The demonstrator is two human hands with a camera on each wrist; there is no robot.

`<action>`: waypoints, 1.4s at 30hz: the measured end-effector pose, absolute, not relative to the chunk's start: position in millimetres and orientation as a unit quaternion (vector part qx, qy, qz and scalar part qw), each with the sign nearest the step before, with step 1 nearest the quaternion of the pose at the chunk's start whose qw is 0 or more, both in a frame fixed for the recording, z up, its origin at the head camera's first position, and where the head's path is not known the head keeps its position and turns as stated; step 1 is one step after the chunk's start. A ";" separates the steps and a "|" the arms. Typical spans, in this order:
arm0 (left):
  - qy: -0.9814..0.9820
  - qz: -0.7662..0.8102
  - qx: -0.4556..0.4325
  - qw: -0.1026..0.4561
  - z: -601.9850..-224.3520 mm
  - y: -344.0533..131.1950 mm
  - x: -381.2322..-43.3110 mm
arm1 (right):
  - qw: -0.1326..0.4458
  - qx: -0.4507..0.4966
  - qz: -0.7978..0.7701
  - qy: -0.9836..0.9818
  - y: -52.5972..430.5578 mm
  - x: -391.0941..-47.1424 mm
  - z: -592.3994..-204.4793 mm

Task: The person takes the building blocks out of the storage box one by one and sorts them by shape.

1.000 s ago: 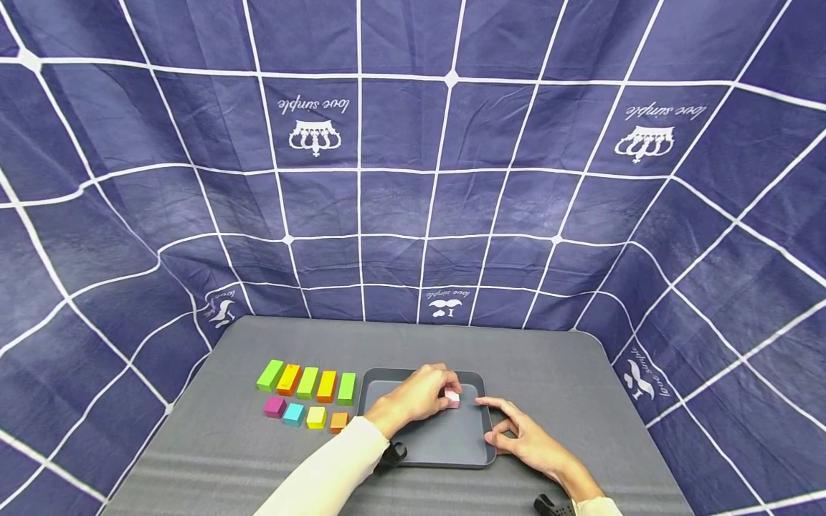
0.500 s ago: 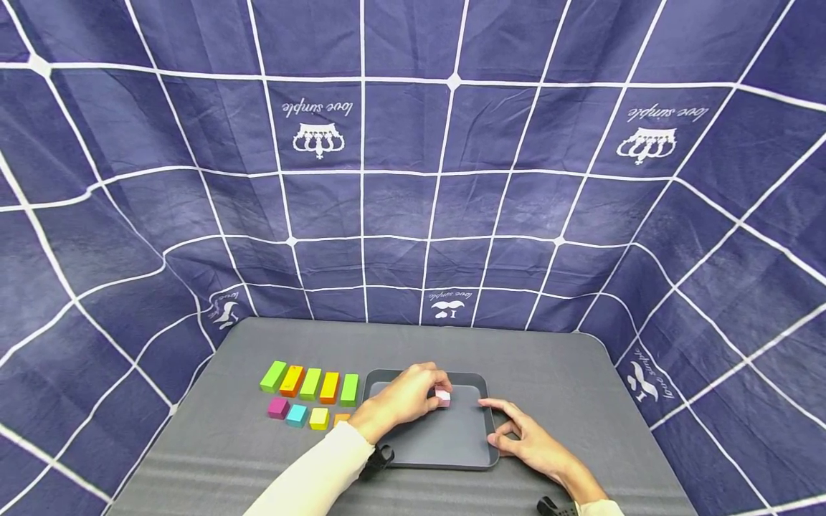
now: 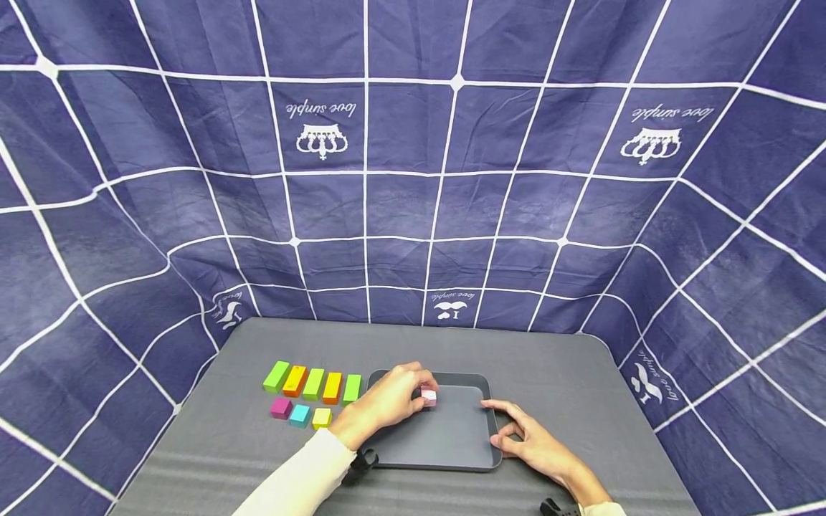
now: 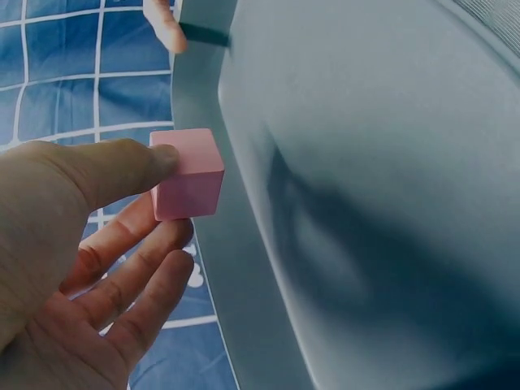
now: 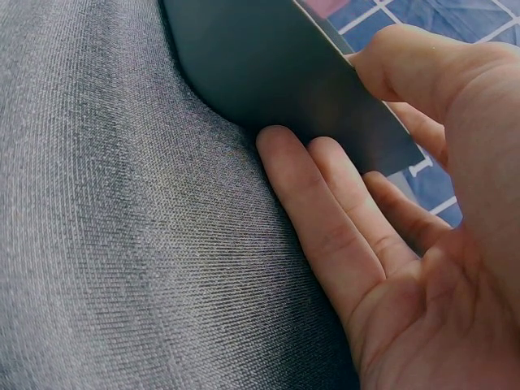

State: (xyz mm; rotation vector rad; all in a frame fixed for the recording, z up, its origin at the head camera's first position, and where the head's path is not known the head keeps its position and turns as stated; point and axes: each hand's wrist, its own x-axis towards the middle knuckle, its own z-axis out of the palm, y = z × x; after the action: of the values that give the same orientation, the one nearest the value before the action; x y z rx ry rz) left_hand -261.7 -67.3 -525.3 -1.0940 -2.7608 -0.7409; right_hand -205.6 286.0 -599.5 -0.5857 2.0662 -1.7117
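Observation:
My left hand (image 3: 390, 400) pinches a small pink cube (image 3: 429, 398) between thumb and fingers, over the left-middle part of a dark grey tray (image 3: 445, 441). Up close in the left wrist view, the thumb presses on one face of the cube (image 4: 187, 175) and other fingers are curled below it. A shadow of the hand falls on the tray floor. At the tray's right side, my right hand (image 3: 532, 446) grips the edge. In the right wrist view its thumb lies at the rim and its fingers (image 5: 313, 199) touch the outer wall of the tray (image 5: 252, 65).
Left of the tray stands a row of green and yellow-orange oblong blocks (image 3: 313, 385). In front of them sit a magenta cube (image 3: 281, 408), a blue cube (image 3: 300, 416) and a yellow cube (image 3: 322, 418). Blue checked cloth (image 3: 400, 208) hangs around the grey table (image 3: 555, 373).
My left hand has carried the pink cube leftward across the tray. Its forearm now covers the orange cube in the front row. The right hand stays at the tray's edge.

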 end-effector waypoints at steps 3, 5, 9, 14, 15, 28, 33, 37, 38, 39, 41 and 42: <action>-0.903 -0.245 -0.350 0.048 -523.5 -75.1 -260.4 | 0.197 -0.205 -0.609 0.740 285.7 -206.1 -598.9; -0.905 -0.247 -0.343 0.051 -522.6 -80.7 -259.5 | 0.197 -0.204 -0.609 0.741 285.4 -206.1 -598.4; -0.910 -0.249 -0.328 0.052 -521.0 -93.1 -257.8 | 0.198 -0.202 -0.608 0.742 284.9 -205.6 -598.0; -0.915 -0.254 -0.306 0.061 -520.4 -110.1 -254.6 | 0.198 -0.203 -0.607 0.742 284.0 -204.9 -599.4; -0.917 -0.255 -0.301 0.064 -521.0 -113.4 -253.9 | 0.198 -0.204 -0.608 0.742 284.0 -204.8 -600.0; -0.924 -0.286 -0.240 0.085 -525.9 -153.0 -247.3 | 0.195 -0.200 -0.606 0.745 285.8 -206.1 -601.0; -0.924 -0.294 -0.227 0.091 -528.1 -168.2 -244.6 | 0.193 -0.205 -0.613 0.738 286.2 -205.3 -599.4; -0.920 -0.307 -0.215 0.113 -530.0 -181.2 -242.4 | 0.198 -0.201 -0.616 0.736 285.8 -205.2 -599.7; -0.919 -0.308 -0.214 0.121 -529.8 -184.1 -241.8 | 0.198 -0.200 -0.614 0.737 285.8 -205.5 -599.6; -0.919 -0.307 -0.213 0.129 -529.8 -187.2 -241.3 | 0.197 -0.200 -0.614 0.738 285.8 -205.8 -599.5; -0.917 -0.304 -0.211 0.148 -529.5 -193.3 -239.3 | 0.194 -0.203 -0.613 0.738 285.9 -205.6 -599.8; -0.916 -0.302 -0.209 0.159 -529.8 -196.5 -238.6 | 0.194 -0.205 -0.612 0.739 286.1 -205.5 -600.1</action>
State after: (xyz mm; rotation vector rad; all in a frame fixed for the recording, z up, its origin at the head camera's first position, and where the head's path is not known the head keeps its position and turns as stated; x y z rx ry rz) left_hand -238.6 -196.5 -529.8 -0.5990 -2.6202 -0.8639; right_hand -205.5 286.1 -600.1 -0.5743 2.0724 -1.7170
